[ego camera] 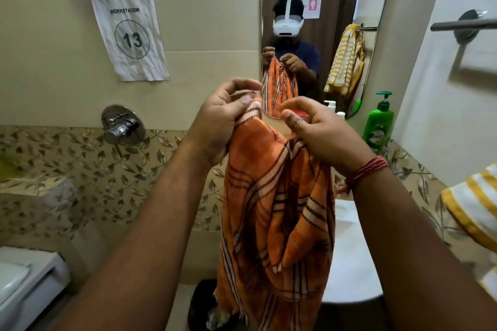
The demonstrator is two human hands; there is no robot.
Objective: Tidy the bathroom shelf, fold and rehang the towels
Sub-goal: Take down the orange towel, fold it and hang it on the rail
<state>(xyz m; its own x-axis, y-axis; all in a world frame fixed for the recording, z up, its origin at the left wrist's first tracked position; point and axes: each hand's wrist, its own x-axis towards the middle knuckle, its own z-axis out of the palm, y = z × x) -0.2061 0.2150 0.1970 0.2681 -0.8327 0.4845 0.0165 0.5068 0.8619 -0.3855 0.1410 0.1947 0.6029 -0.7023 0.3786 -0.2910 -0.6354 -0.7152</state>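
Both hands hold an orange striped towel (277, 212) up in front of the mirror (376, 35). The left hand (223, 118) pinches the towel's top edge between thumb and fingers; the right hand (320, 131) grips the bunched cloth just beside it, fingers curled. The towel hangs in loose folds between the forearms, its lower hem over the rim of the white sink (352, 258) and above a dark bin (201, 306) on the floor. To the left, open wall runs past a chrome tap (122, 126) and a paper sign (129, 32) reading WORKSTATION 13. To the right, a bare towel bar (462, 25) juts from the side wall, and a yellow striped towel (476, 204) hangs at the frame's edge. A green pump bottle (377, 121) stands in the corner near the mirror; its contents cannot be seen.
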